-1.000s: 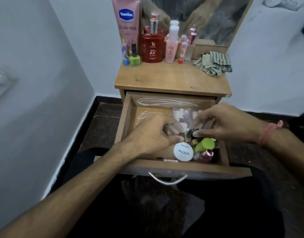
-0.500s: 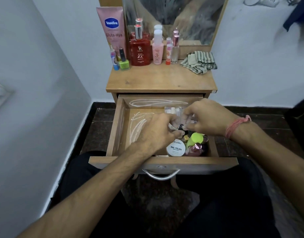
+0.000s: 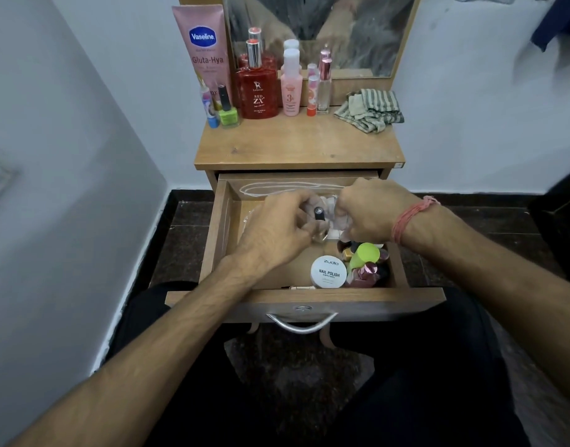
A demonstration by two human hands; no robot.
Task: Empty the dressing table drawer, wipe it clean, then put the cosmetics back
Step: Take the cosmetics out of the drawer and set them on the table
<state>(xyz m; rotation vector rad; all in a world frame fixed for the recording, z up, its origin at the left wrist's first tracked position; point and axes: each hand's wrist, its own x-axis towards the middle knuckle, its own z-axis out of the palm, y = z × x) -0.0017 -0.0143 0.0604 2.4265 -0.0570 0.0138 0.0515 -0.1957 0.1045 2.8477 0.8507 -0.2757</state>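
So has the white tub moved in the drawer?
No. The white tub still sits by the drawer front, just left of the green cap.

Matt wooden drawer (image 3: 304, 305), shiny metal handle (image 3: 301, 324) (curved), striped cloth (image 3: 370, 110), glossy red bottle (image 3: 258, 91)

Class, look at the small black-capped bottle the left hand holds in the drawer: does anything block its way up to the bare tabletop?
Nothing visible does. The left hand grips the black-capped bottle above the open drawer; the tabletop front is bare.

wooden dressing table (image 3: 296, 146), bottles (image 3: 257, 91), striped cloth (image 3: 370, 109)
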